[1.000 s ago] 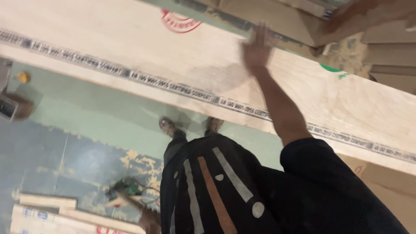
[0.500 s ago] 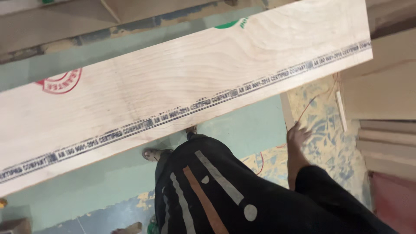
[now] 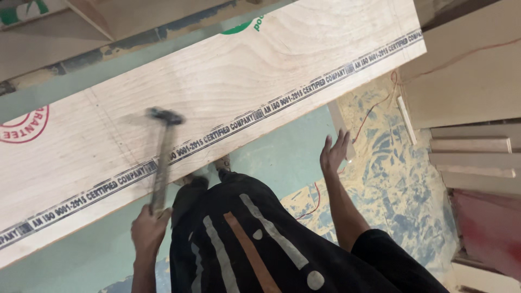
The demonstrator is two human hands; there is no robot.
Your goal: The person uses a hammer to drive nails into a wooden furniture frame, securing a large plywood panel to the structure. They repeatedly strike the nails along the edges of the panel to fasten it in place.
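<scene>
Half a second back we see no tool at all; now our left hand [image 3: 149, 228] comes into view at the lower left, its fingers clamped round the handle of a hammer [image 3: 161, 157], and the dark hammer head hangs blurred over the face of the long plywood board [image 3: 260, 81]. That blur tells us the hammer is in motion, though we cannot tell whether it is rising or falling. Our right hand [image 3: 334, 153] has shifted too: earlier it sat lower, near the board's end; now it is lifted off to the side, fingers spread apart and holding nothing, clear of the board's printed edge and above a thin wooden strip [image 3: 341, 129] that lies on the floor [image 3: 282, 157].

Across both frames the plywood board keeps its place, running slantwise across the view from lower left to upper right, above our feet. Sawdust [image 3: 396, 157] and a thin red wire [image 3: 374, 108] lie on the floor to the right, with stacked timber pieces [image 3: 472, 157] beyond them. We judge that hammer work on the board's face is under way, with the free hand held out of the way.
</scene>
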